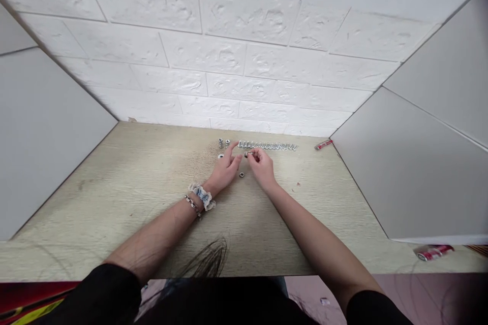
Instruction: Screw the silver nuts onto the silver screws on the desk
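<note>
Right hand (262, 166): thumb and fingertips pinched together on one small metal piece (246, 155), dark at the centre; exact form too small to tell. Position of piece: just above the tabletop, between the two hands, in front of the row's left part; whether it touches the surface cannot be told.

Left hand (224, 172): loosely open, back upward, thumb and index finger spread apart. Thumb near the pinched piece; index fingertip at the left end of the row, contact uncertain.

Loose nut (241, 175), one: silver with dark hole, lying flat on the near side of the pinched piece.

Flat ring (220, 156), one: pale, dark-centred, partly covered by the left hand.

Metal fittings (220, 143), two: upright, side by side, beyond the left hand.

Row of silver metal pieces (268, 146): closely set, running rightward, those at the right end leaning.

Scrunchie (203, 196), pale blue and cream, and chain bracelet (192, 205), silver: both on the left wrist.

Tabletop (133, 183): pale, wood-grained.

Red cylinders, two: one by the right panel's far corner (324, 144), one near the front right edge (435, 252).

Wall (229, 56): white, brick-patterned, behind all.
</note>
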Demonstrator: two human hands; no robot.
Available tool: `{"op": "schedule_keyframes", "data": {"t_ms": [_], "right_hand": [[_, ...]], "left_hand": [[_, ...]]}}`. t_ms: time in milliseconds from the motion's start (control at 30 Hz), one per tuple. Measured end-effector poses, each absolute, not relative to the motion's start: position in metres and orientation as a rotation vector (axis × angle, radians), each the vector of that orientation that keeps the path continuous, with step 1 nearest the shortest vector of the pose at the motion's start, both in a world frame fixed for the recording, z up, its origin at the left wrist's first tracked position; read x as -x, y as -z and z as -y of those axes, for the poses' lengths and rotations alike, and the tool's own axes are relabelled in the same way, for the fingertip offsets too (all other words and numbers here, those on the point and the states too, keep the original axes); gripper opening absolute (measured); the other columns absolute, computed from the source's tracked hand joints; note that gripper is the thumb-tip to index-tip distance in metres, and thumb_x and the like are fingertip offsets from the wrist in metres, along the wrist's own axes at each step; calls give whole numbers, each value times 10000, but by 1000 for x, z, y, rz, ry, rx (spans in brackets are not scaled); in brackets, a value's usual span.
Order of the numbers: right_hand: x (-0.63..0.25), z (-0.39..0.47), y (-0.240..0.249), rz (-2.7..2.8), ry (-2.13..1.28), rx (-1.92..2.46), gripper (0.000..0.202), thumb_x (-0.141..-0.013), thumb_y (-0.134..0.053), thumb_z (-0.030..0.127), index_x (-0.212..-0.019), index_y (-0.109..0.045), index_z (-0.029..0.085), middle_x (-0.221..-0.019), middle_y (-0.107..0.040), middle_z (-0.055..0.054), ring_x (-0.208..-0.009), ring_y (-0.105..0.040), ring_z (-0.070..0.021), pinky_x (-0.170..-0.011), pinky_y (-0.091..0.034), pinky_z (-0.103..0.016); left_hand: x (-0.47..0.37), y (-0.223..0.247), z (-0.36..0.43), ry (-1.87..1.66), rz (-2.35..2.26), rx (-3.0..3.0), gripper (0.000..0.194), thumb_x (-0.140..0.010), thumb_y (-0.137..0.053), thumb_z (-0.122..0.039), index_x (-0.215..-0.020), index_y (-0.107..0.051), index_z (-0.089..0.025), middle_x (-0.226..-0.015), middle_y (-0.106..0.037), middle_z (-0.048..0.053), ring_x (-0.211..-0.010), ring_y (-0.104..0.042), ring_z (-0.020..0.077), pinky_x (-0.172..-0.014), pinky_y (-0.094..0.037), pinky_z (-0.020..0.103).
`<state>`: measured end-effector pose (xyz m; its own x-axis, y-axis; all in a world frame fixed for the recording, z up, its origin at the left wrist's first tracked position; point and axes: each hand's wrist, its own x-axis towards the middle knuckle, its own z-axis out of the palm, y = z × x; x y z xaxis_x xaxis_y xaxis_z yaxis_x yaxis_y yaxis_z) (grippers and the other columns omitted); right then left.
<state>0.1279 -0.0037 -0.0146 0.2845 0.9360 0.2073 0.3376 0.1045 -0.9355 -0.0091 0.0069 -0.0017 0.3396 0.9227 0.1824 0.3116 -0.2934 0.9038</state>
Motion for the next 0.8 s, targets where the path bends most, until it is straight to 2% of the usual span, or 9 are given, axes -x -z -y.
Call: {"op": "schedule_keyframes", "data": {"t_ms": [133, 233, 400, 667, 800], "right_hand": [[-132, -17, 18, 1301, -723, 1443, 236, -725, -542, 370, -805, -609, 159, -712, -641, -19, -645, -550, -142, -640, -431, -267], [-128, -32, 21, 1403, -671, 1450, 243, -734, -533, 366, -821, -632, 161, -708, -652, -22, -662, -566, -154, -666, -433, -281], [-122, -48, 24, 1639, -533, 1526, 197, -768, -511, 313, -805, -659, 189, -747, -672, -21, -700, -580, -156, -694, -416, -285], [-117, -57, 24, 1748, -442, 1601, 175, -781, -524, 298, -830, -677, 228, -834, -694, -29, -744, -596, -162, -729, -425, -297], [-120, -52, 15, 1680, -436, 1574, 266, -817, -484, 354, -948, -665, 210, -867, -685, -44, -745, -594, -169, -757, -437, -312]], "left_hand": [[10, 3, -6, -1036, -1106, -1911, 349, -871, -381, -345, -1125, -546, -171, -501, -407, -66, -474, -380, 87, -529, -326, 214], [10, 4, -3, -1085, -1088, -2034, 268, -852, -395, -257, -971, -622, -177, -498, -438, -55, -474, -384, 83, -551, -343, 215], [12, 2, 2, -1141, -1064, -2128, 259, -847, -397, -227, -939, -632, -171, -539, -514, -37, -489, -428, 84, -567, -374, 215], [10, -1, 9, -1004, -969, -2298, 259, -825, -427, -191, -957, -650, -183, -673, -633, 3, -583, -531, 101, -645, -425, 227], [9, 0, 10, -973, -942, -2325, 271, -822, -428, -181, -967, -657, -182, -669, -643, 7, -595, -547, 108, -663, -436, 234]]}}
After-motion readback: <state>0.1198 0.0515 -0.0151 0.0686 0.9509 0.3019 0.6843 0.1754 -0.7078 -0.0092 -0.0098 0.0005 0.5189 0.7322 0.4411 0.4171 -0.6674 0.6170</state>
